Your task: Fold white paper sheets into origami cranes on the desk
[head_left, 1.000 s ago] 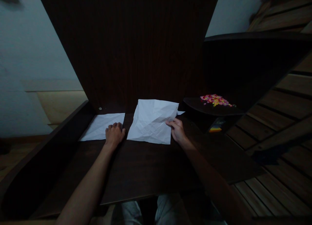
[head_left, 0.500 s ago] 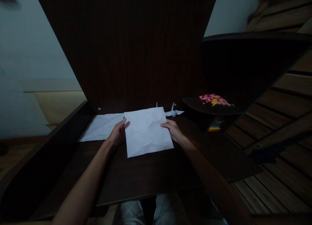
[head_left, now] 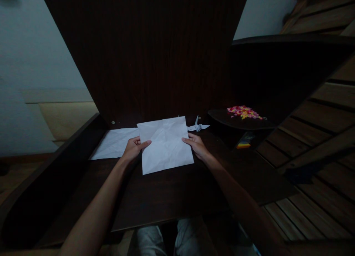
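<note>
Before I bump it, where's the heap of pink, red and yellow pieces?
In the head view, the heap lies right of centre on the lower dark curved shelf, beyond and to the right of the right hand.

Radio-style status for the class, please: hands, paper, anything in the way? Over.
Left hand and right hand gripping opposite sides of creased white sheet. Folded paper figure just beyond right hand. Nothing visibly blocking either hand.

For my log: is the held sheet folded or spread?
Looks spread: the white sheet shows four corners and a broad, creased face. Any fold behind: cannot tell.
</note>
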A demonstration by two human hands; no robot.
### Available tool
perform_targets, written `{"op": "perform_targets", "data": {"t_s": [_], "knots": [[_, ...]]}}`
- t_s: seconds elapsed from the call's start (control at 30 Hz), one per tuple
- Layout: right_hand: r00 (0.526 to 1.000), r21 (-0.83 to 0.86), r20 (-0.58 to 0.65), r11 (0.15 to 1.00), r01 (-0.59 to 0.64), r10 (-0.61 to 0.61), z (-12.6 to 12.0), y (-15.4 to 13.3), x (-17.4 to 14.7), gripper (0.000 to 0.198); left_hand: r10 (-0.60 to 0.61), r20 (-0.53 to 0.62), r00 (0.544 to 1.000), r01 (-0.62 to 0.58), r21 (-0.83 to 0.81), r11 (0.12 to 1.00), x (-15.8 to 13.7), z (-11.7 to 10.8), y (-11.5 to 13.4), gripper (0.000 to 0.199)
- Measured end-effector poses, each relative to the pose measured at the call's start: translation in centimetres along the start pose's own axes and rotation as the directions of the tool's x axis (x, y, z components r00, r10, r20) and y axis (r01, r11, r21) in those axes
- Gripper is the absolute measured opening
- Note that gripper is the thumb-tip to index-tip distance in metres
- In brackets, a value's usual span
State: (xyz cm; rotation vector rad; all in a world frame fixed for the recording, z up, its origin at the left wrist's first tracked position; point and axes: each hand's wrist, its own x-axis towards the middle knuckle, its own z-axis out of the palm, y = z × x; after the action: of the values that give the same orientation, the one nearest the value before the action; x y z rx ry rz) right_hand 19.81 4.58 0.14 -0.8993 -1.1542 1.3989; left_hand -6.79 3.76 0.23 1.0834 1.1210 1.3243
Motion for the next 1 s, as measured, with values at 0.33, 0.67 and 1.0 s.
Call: {"op": "perform_targets", "data": {"t_s": [0.33, 0.67, 1.0], "knots": [[0.998, -0.114, 0.032, 0.992, 0.048, -0.045, -0.4, -0.2, 0.1, 0.031, 0.087, -0.152, 0.984, -0.111, -0.157, 0.981, 0.2, 0.1, 0.8, 0.039], [0.998, -0.109, 0.002, 0.992, 0.057, -0.058, -1.5, -0.5, 0.4, 0.029, 0.109, -0.218, 0.97, -0.124, -0.058, 0.991, 0.6, -1.2, 1.1, 0.048], [0.979, 0.059, -0.169, 0.991, 0.122, -0.11, -2.0, -0.5, 0.9, 0.026, 0.076, -0.054, 0.996, -0.082, -0.106, 0.991, 0.8, -1.6, 0.9, 0.038]]}}
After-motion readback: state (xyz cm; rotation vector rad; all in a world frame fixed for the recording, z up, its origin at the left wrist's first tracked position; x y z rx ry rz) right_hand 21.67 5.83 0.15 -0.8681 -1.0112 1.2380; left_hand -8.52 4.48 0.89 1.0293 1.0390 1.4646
